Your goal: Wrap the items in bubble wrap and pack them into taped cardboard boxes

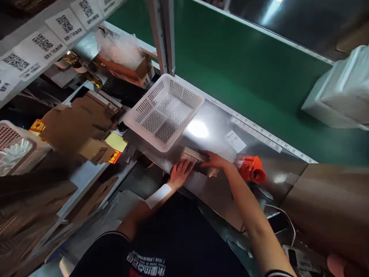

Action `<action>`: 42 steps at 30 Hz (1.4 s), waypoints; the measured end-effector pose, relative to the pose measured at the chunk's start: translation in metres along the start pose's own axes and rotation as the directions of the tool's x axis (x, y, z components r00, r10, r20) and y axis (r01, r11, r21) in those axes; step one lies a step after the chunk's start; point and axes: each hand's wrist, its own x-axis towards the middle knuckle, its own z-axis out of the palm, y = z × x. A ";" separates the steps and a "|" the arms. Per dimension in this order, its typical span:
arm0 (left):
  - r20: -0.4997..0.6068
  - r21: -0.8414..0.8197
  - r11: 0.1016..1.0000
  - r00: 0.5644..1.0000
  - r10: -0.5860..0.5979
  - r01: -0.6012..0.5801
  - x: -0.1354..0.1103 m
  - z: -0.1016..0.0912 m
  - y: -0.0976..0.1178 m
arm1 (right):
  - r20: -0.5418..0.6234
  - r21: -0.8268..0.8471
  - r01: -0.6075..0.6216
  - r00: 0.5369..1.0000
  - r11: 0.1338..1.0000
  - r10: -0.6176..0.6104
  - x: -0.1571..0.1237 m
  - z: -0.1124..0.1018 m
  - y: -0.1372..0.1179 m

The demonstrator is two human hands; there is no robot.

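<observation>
A small pale box (192, 154) with a patterned or textured side lies low over the metal bench, and its far end is partly hidden by my hands. My left hand (181, 172) presses its fingers over the near left side of the box. From the right, my right hand (215, 159) curls its fingers and thumb around the other end, where a brownish part shows beneath. A white perforated basket (135, 129) stands just beyond my left hand. To the right of my right hand sits an orange tape dispenser (252, 169).
A green conveyor belt (230, 57) runs behind the metal bench (215, 119), past a metal post (164, 38). On the left are flattened cardboard boxes (77, 127), another basket (34, 154) and an open carton (123, 71). A white label (235, 141) lies on the bench. White foam boxes (340, 88) sit far right.
</observation>
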 end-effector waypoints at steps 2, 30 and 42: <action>0.012 -0.017 1.000 1.000 -0.014 0.014 -0.011 0.008 0.000 | 0.054 -0.014 0.023 0.998 1.000 -0.022 -0.009 0.018 -0.005; -0.120 -0.293 0.953 0.992 0.037 -0.071 0.042 0.004 0.011 | -0.568 -0.432 -0.177 0.815 0.884 -0.114 -0.019 0.074 0.020; 0.404 -0.810 -0.580 0.804 -0.436 0.092 0.040 -0.009 0.079 | -0.599 -0.512 -0.186 0.777 0.838 -0.194 -0.059 0.126 -0.015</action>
